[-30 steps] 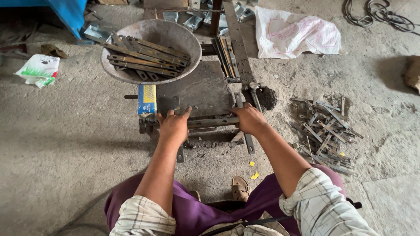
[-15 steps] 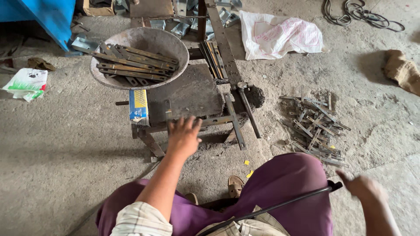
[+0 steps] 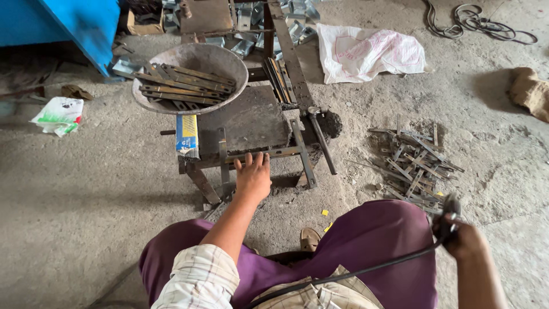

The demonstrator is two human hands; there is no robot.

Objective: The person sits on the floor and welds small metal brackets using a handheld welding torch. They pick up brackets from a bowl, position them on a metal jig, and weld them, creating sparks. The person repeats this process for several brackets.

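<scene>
My left hand [image 3: 252,175] rests flat with fingers spread on the front rail of a low rusty metal work stand [image 3: 251,123]. My right hand [image 3: 460,236] is down at the lower right, past my purple-trousered knee, closed around a dark handle with a black cable [image 3: 366,268] trailing across my lap. A dented metal bowl [image 3: 191,77] full of several flat metal strips sits on the stand's far left corner. A small blue and yellow box [image 3: 187,135] lies on the stand's left edge.
A heap of short metal strips [image 3: 416,167] lies on the concrete floor to the right. Behind are a white plastic bag [image 3: 369,51], coiled cable [image 3: 477,20], a blue panel [image 3: 74,23], a green and white packet [image 3: 59,114] and a brown cloth [image 3: 529,91].
My right hand left the stand's front rail, swung down to the right and took hold of the cabled handle. My left hand stayed on the rail. The view shifted right.
</scene>
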